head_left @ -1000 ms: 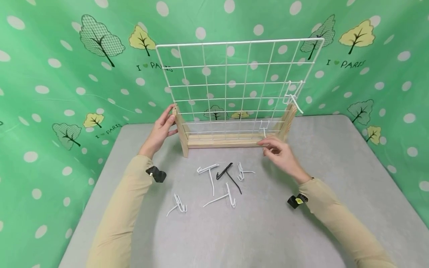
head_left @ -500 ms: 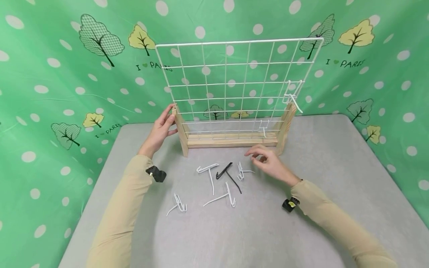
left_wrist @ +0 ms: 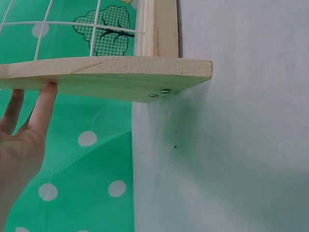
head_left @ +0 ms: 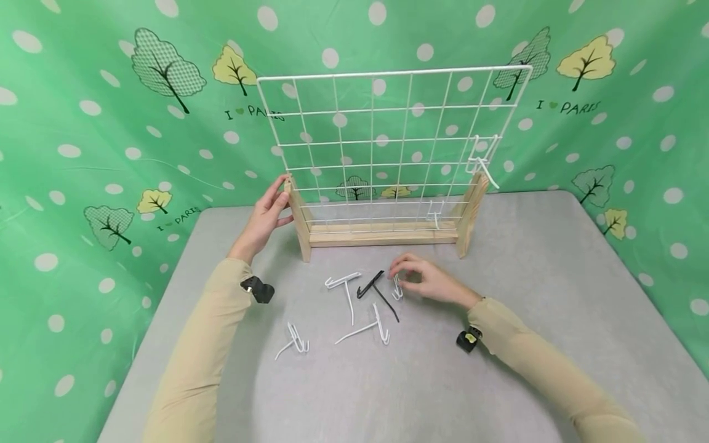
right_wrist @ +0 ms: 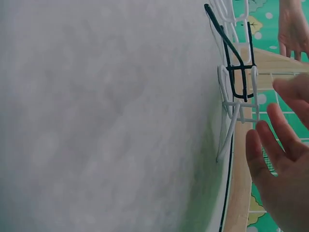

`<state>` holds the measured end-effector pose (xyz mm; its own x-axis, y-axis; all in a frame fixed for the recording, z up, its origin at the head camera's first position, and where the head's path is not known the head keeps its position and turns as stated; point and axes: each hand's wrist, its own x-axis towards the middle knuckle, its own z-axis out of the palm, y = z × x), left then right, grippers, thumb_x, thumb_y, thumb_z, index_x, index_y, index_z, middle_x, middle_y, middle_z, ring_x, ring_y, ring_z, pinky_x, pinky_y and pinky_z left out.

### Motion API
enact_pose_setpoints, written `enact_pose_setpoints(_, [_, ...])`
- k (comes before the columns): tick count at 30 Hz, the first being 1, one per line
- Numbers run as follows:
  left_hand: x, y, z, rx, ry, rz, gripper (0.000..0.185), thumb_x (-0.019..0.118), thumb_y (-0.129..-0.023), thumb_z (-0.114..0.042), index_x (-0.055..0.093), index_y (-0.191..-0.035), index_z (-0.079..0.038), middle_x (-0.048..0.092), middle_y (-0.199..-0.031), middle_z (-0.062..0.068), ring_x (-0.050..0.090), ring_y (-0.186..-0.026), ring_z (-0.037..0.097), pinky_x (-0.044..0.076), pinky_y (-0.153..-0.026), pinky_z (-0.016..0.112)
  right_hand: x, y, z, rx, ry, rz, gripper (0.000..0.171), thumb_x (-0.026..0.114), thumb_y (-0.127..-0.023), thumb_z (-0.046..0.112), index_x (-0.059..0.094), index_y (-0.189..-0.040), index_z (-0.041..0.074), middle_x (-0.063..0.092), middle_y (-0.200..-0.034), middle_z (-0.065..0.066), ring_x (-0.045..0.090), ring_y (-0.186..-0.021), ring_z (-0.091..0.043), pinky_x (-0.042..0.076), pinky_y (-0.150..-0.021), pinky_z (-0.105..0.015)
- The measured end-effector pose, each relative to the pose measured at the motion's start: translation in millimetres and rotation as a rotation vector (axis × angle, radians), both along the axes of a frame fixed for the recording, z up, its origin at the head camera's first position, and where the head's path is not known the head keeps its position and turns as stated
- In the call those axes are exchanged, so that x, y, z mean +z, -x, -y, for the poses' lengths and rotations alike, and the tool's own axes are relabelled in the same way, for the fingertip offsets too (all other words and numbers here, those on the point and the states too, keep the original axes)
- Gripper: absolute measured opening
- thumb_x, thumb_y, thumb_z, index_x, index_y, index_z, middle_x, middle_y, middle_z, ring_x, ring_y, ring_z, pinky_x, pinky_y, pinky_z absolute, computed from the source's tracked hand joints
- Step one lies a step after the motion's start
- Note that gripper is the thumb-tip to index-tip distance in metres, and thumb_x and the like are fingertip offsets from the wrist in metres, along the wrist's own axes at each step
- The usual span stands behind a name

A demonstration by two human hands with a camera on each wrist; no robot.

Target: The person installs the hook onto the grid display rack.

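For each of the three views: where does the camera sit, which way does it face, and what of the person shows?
Head: faces forward and down at the white wire grid panel on the grey table; both sleeves and hands show.
Left wrist: beside the panel's wooden foot; left hand touches it.
Right wrist: low over the table; right hand near the white wire hook.
All three views show the panel.

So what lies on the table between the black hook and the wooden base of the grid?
Nothing: in the head view only bare grey table separates the black hook from the wooden base.
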<state>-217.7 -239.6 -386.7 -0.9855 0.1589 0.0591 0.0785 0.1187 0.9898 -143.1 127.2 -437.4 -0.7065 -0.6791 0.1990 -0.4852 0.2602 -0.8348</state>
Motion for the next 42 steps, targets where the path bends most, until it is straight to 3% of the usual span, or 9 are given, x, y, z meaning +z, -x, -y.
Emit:
enact_pose_setpoints(5, [-6.9, 4.5, 2, 0.006, -0.006, -0.011, 0.052, 0.041, -0.104, -0.032, 0.026, -0.154, -0.030, 0.034, -0.148, 0.017, 0.037, -0.132, 0.034, 0.042, -0.102, 0.051, -15.3, 10.1, -3, 0.061, -0.061, 0.023, 0.023, 0.061, -0.082, -0.017, 0.066, -0.104, -0.010, 0.055, -0.120, -0.027, 0.052, -0.112, -0.042, 0.045, -0.097, -0.055])
enact_pose_setpoints(9, [-5.1, 2.1, 0, 0.006, -0.011, -0.005, 0.052, 0.040, -0.104, -0.029, 0.025, -0.154, -0.027, 0.033, -0.149, 0.018, 0.036, -0.132, 0.035, 0.042, -0.102, 0.052, -36.3, 21.7, -10, 0.110, -0.070, 0.026, 0.027, 0.060, -0.082, -0.017, 0.067, -0.106, -0.006, 0.055, -0.123, -0.024, 0.050, -0.117, -0.039, 0.040, -0.105, -0.049])
enact_pose_setpoints(12, [-2.6, -0.2, 0, 0.011, -0.013, 0.000, 0.051, 0.038, -0.105, -0.025, 0.023, -0.155, -0.023, 0.031, -0.151, 0.019, 0.035, -0.133, 0.036, 0.041, -0.103, 0.053, -41.8, 27.5, -12, 0.143, -0.074, 0.032, 0.030, 0.060, -0.082, -0.016, 0.068, -0.107, -0.002, 0.056, -0.123, -0.020, 0.050, -0.117, -0.035, 0.041, -0.105, -0.044])
enact_pose_setpoints(16, [-1.5, 0.6, -2, 0.011, -0.011, 0.006, 0.052, 0.036, -0.106, -0.024, 0.021, -0.155, -0.022, 0.028, -0.152, 0.019, 0.033, -0.135, 0.037, 0.040, -0.103, 0.054, -42.2, 31.8, -16, 0.162, -0.092, 0.039, 0.029, 0.061, -0.083, -0.013, 0.069, -0.107, 0.003, 0.056, -0.123, -0.016, 0.050, -0.116, -0.031, 0.043, -0.103, -0.039])
enact_pose_setpoints(24, [-9.8, 3.3, -3, 0.003, 0.007, 0.008, 0.054, 0.038, -0.104, -0.036, 0.021, -0.155, -0.032, 0.024, -0.156, 0.011, 0.032, -0.136, 0.034, 0.040, -0.104, 0.051, -40.7, 31.0, -17, 0.153, -0.084, 0.067, 0.023, 0.063, -0.084, -0.011, 0.068, -0.103, 0.002, 0.058, -0.119, -0.016, 0.053, -0.112, -0.030, 0.048, -0.097, -0.042])
enact_pose_setpoints(32, [-14.3, 2.2, -3, 0.010, 0.023, 0.006, 0.054, 0.038, -0.104, -0.039, 0.021, -0.155, -0.031, 0.022, -0.157, 0.010, 0.031, -0.137, 0.035, 0.040, -0.104, 0.053, -44.7, 32.9, -16, 0.124, -0.096, 0.071, 0.015, 0.067, -0.086, -0.005, 0.069, -0.096, 0.005, 0.061, -0.110, -0.010, 0.056, -0.104, -0.025, 0.051, -0.092, -0.040])
enact_pose_setpoints(42, [-11.5, 0.3, 0, 0.039, 0.015, 0.002, 0.056, 0.039, -0.104, -0.040, 0.020, -0.155, -0.030, 0.026, -0.154, 0.015, 0.032, -0.136, 0.036, 0.040, -0.104, 0.053, -46.1, 38.1, -17, 0.093, -0.082, 0.064, 0.015, 0.066, -0.087, -0.004, 0.069, -0.097, 0.006, 0.064, -0.104, -0.006, 0.058, -0.098, -0.023, 0.053, -0.088, -0.039])
